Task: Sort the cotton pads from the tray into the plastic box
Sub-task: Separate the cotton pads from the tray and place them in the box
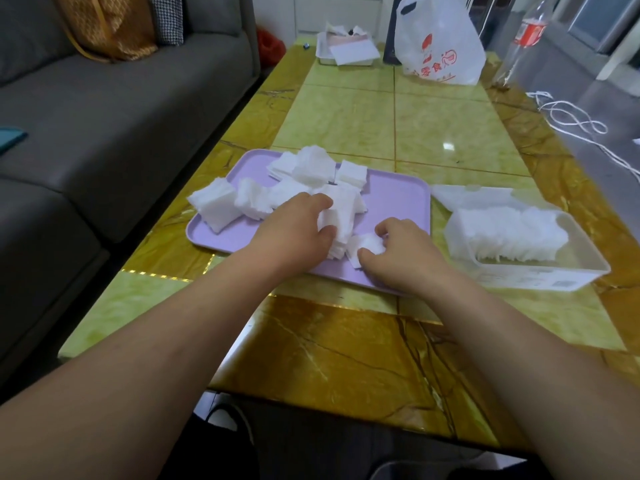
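A lilac tray [394, 199] lies on the table with several stacks of white square cotton pads [311, 168] heaped on it. My left hand [294, 230] grips a thick stack of pads [341, 216] near the tray's middle. My right hand [398, 251] pinches a few loose pads [369, 244] at the tray's front edge. To the right stands a clear plastic box [585, 268], partly filled with a row of upright pads [509, 233].
The table [346, 351] is a glossy yellow-green marble top. A white plastic bag [440, 43], a white box of papers [346, 50] and a bottle [519, 39] stand at the far end. A white cord [571, 119] hangs off the right. A grey sofa [104, 116] runs along the left.
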`<state>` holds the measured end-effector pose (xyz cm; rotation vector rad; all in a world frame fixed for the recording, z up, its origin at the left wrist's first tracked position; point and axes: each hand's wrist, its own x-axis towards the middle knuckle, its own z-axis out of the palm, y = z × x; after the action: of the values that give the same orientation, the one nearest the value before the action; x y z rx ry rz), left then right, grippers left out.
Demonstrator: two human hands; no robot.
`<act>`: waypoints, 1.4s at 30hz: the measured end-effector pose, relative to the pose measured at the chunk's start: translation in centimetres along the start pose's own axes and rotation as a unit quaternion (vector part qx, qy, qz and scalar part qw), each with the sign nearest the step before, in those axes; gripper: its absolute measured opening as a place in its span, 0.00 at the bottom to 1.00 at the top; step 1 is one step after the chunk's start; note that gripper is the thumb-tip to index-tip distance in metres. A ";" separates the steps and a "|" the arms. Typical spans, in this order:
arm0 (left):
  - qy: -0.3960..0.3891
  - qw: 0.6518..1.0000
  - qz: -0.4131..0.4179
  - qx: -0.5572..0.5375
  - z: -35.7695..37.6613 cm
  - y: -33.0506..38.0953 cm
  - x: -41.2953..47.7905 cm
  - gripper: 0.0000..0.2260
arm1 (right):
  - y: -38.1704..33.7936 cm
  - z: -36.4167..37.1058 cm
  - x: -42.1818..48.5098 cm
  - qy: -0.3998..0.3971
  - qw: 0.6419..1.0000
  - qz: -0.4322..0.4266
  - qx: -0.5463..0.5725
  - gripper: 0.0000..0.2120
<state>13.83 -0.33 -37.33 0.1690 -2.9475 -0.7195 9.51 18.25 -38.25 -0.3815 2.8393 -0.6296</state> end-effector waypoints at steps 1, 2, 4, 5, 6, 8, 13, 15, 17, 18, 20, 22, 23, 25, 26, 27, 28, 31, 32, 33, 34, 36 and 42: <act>0.006 1.000 0.004 -0.003 -0.2 0.0 0.0 0.22 | 0.0 -0.1 -0.1 -0.004 1.000 0.001 0.007 0.23; 0.013 1.000 0.007 -0.004 -0.3 0.0 0.0 0.23 | 0.0 -0.2 -0.2 -0.007 1.000 0.001 0.017 0.19; 0.024 1.000 0.005 -0.004 -0.6 -0.2 0.1 0.23 | 0.0 -0.3 -0.6 -0.002 0.999 0.001 0.054 0.12; 0.030 1.000 0.003 -0.006 -0.7 -0.2 0.2 0.22 | 0.0 -0.3 -0.8 0.004 0.997 0.001 0.080 0.10; 0.037 0.999 0.004 -0.009 -0.7 -0.3 0.3 0.22 | 0.0 -0.3 -0.9 0.009 0.994 0.001 0.108 0.09; 0.046 0.999 0.006 -0.007 -0.9 -0.4 0.5 0.19 | 0.2 -0.4 -1.0 0.020 0.985 0.001 0.173 0.09; 0.060 0.998 0.021 -0.019 -1.1 -0.1 0.5 0.04 | 0.3 -1.0 -0.8 0.044 0.953 0.019 0.299 0.15; 0.084 0.994 0.033 -0.063 -1.5 0.3 0.4 0.04 | 0.2 -1.1 -0.8 0.042 0.934 0.027 0.354 0.09; 0.098 0.984 0.018 -0.150 -2.2 1.0 0.2 0.05 | 0.2 -1.0 -0.8 0.051 0.917 0.040 0.394 0.07; 0.097 0.976 0.008 -0.196 -2.5 1.3 0.1 0.06 | 0.2 -1.0 -0.8 0.058 0.909 0.043 0.411 0.06; 0.076 0.962 0.005 -0.261 -2.8 1.8 -0.2 0.06 | 0.3 -1.1 -0.7 0.066 0.891 0.043 0.446 0.05; 0.033 0.950 0.005 -0.312 -2.7 1.9 -0.4 0.06 | 0.2 -1.4 -0.7 0.061 0.874 0.045 0.481 0.06; 0.012 0.943 0.003 -0.332 -2.7 1.8 -0.6 0.06 | 0.1 -1.5 -0.8 0.057 0.866 0.044 0.494 0.08; -0.022 0.932 0.007 -0.361 -2.7 1.5 -0.8 0.06 | 0.0 -1.6 -0.9 0.050 0.862 0.042 0.503 0.08; -0.038 0.927 0.011 -0.373 -2.7 1.4 -0.8 0.07 | 0.0 -1.6 -0.9 0.049 0.862 0.043 0.503 0.07; -0.054 0.923 0.015 -0.381 -2.8 1.4 -0.9 0.07 | 0.0 -1.6 -0.8 0.047 0.861 0.043 0.505 0.06; -0.071 0.920 0.018 -0.386 -2.8 1.4 -1.0 0.08 | 0.1 -1.6 -0.8 0.043 0.859 0.042 0.508 0.06; -0.102 0.916 0.016 -0.387 -2.5 1.6 -1.0 0.07 | -0.1 -1.5 -0.8 0.002 0.855 0.021 0.518 0.10; -0.101 0.917 0.009 -0.386 -2.4 1.6 -1.0 0.07 | -0.2 -1.4 -0.8 -0.018 0.852 0.013 0.523 0.11; -0.096 0.919 0.002 -0.384 -2.3 1.6 -1.0 0.07 | -0.3 -1.3 -0.8 -0.038 0.849 0.004 0.527 0.11; -0.089 0.921 -0.003 -0.379 -2.3 1.6 -0.9 0.06 | -0.3 -1.4 -0.8 -0.054 0.847 -0.005 0.529 0.12; -0.072 0.927 -0.005 -0.368 -2.3 1.6 -0.9 0.05 | -0.4 -1.5 -1.0 -0.067 0.844 -0.017 0.532 0.13; -0.029 0.934 -0.010 -0.355 -2.3 1.7 -0.7 0.04 | -0.6 -1.9 -1.4 -0.083 0.837 -0.030 0.540 0.17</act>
<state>14.71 0.21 -34.62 0.1120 -2.5226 -1.7411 10.43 18.83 -36.06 -0.2712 1.8653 -1.8992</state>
